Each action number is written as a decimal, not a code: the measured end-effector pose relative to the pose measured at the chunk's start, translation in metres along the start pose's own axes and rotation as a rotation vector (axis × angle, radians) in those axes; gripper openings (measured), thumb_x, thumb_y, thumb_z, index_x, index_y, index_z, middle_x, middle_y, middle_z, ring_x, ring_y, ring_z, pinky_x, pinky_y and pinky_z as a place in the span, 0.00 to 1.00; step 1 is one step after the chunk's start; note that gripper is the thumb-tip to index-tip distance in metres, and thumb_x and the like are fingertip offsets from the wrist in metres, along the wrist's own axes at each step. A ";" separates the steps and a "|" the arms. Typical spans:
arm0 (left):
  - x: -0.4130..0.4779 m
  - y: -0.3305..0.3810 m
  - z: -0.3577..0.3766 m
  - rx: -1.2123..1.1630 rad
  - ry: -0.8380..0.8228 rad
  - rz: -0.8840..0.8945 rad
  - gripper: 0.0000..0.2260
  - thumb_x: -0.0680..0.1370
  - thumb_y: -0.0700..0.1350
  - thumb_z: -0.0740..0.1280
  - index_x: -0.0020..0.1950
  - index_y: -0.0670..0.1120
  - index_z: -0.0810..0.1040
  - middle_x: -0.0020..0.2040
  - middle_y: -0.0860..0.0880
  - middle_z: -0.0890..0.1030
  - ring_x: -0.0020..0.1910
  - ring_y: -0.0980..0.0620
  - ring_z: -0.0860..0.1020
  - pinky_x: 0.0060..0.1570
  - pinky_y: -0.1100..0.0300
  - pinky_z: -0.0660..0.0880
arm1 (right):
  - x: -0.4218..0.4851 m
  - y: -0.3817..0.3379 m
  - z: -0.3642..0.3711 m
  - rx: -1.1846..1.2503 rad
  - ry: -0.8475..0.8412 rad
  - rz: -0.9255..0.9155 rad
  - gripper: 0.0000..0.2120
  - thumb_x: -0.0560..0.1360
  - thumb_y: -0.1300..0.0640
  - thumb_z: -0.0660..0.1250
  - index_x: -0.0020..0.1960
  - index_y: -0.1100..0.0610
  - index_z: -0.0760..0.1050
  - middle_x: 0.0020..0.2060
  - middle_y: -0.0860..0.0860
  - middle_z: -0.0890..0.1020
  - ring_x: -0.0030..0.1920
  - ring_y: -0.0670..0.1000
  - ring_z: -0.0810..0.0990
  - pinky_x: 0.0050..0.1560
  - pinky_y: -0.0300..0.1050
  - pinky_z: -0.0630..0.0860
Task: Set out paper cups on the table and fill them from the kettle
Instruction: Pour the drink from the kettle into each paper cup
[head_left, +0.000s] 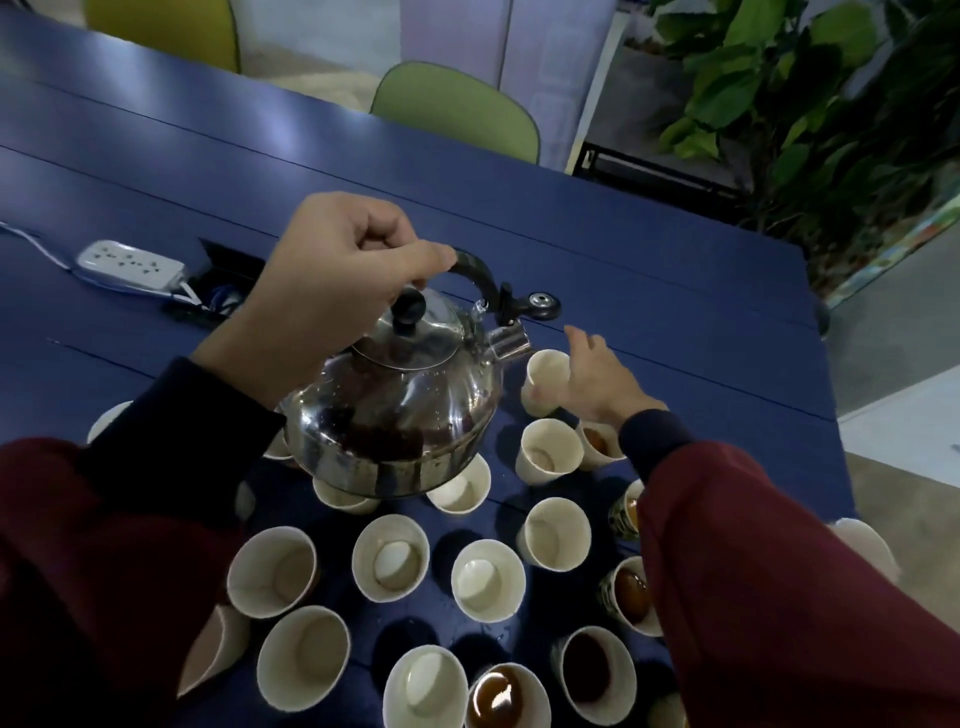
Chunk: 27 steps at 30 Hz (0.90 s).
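head view: our left hand (337, 270) grips the kettle (400, 415) by its handle (478, 270) above the cups (387, 558), spout beside the far cup (545, 374), which our right hand (597, 384) touches with loose fingers. a few cups hold tea (501, 696); most look empty. our right sleeve (779, 571) hangs over filled ones; a power strip (130, 265) lies well apart.

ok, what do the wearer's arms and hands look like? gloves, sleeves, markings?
Left hand and right hand are bare: no gloves, rings or watch visible. Loose dark-red fabric left sleeve and matching right sleeve; each ends in a snug dark navy cuff. No logos or markings show.
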<state>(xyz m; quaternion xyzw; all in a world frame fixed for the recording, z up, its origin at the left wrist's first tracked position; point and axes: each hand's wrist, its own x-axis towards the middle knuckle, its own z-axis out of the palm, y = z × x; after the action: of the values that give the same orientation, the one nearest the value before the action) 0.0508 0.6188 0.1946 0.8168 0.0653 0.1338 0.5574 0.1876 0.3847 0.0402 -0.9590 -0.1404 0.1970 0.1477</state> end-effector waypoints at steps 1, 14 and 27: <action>0.000 -0.001 -0.002 0.004 0.005 -0.003 0.16 0.74 0.48 0.73 0.31 0.41 0.75 0.25 0.44 0.64 0.25 0.52 0.60 0.35 0.51 0.62 | 0.003 -0.005 0.008 -0.043 0.005 -0.002 0.51 0.70 0.38 0.76 0.80 0.56 0.52 0.74 0.60 0.63 0.72 0.63 0.67 0.68 0.61 0.70; -0.003 -0.008 -0.041 -0.051 -0.019 -0.017 0.16 0.76 0.45 0.74 0.33 0.38 0.76 0.22 0.50 0.65 0.22 0.55 0.61 0.34 0.59 0.65 | -0.041 -0.060 0.015 0.015 0.562 -0.171 0.30 0.66 0.52 0.75 0.65 0.59 0.72 0.58 0.54 0.77 0.56 0.60 0.72 0.53 0.47 0.63; -0.065 0.029 -0.081 0.209 -0.139 0.135 0.14 0.72 0.50 0.76 0.33 0.43 0.79 0.26 0.49 0.75 0.24 0.58 0.69 0.27 0.67 0.64 | -0.178 -0.127 0.030 0.379 0.537 -0.300 0.29 0.68 0.59 0.77 0.67 0.51 0.71 0.58 0.42 0.76 0.60 0.45 0.74 0.58 0.42 0.73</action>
<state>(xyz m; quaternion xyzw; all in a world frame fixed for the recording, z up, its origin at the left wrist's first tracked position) -0.0358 0.6642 0.2404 0.8801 -0.0148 0.1065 0.4624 -0.0092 0.4493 0.1164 -0.9008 -0.1968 -0.0633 0.3819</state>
